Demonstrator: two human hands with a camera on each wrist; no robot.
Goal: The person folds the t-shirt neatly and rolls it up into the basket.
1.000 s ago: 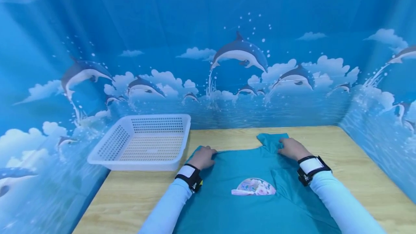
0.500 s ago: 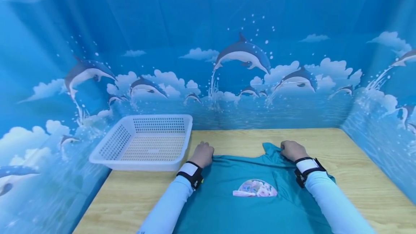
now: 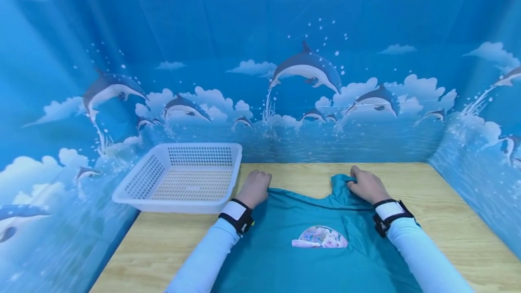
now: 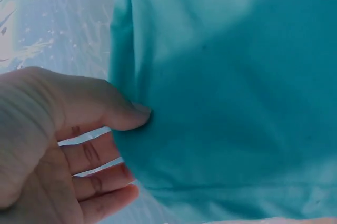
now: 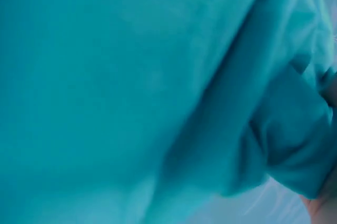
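Note:
A teal shirt (image 3: 285, 261) with a half-round floral print (image 3: 321, 237) lies spread over the front of the table. My left hand (image 3: 255, 188) grips its far left edge; the left wrist view shows the thumb pressed on the teal cloth (image 4: 226, 103) with fingers behind it. At the far right, my right hand (image 3: 368, 186) pinches a bunched part of the shirt, from which a short flap stands up. In the right wrist view the folded cloth (image 5: 105, 87) fills most of the picture, and only a sliver of the hand (image 5: 324, 203) shows at the edge.
A white perforated plastic basket (image 3: 183, 205) stands on the table's left rear, close to my left hand. The wood-grain table (image 3: 443, 202) shows bare to the right of the shirt. A blue dolphin-print curtain (image 3: 228, 21) rises behind and along both sides.
Both hands have tightened on the shirt. Its far edge has been lifted and drawn up between them, and the left hand has moved slightly away from me.

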